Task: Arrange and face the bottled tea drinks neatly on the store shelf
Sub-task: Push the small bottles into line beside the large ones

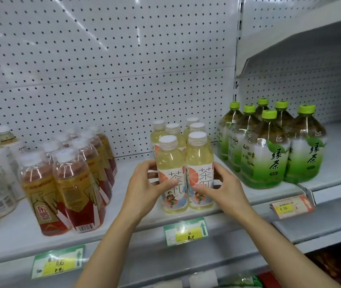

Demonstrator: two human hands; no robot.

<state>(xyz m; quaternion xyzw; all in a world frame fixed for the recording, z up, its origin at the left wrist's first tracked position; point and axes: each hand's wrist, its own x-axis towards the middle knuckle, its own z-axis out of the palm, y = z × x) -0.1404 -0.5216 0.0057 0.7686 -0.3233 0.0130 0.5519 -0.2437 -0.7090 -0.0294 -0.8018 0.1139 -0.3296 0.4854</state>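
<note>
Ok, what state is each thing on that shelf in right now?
left hand: grips left front pale bottle
right hand: grips right front pale bottle
left front pale bottle: upright, capped, label forward
right front pale bottle: upright, capped, label forward
red bottles: upright, two rows
green bottles: upright, clustered, capped
shelf: partly stocked

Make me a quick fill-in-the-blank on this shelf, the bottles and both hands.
The left hand grips the front-left pale tea bottle; the right hand grips the one ____ it.
The big bottles on the right have ____ caps.
The pale bottles' caps are ____.

Missing words: beside; green; white
</note>
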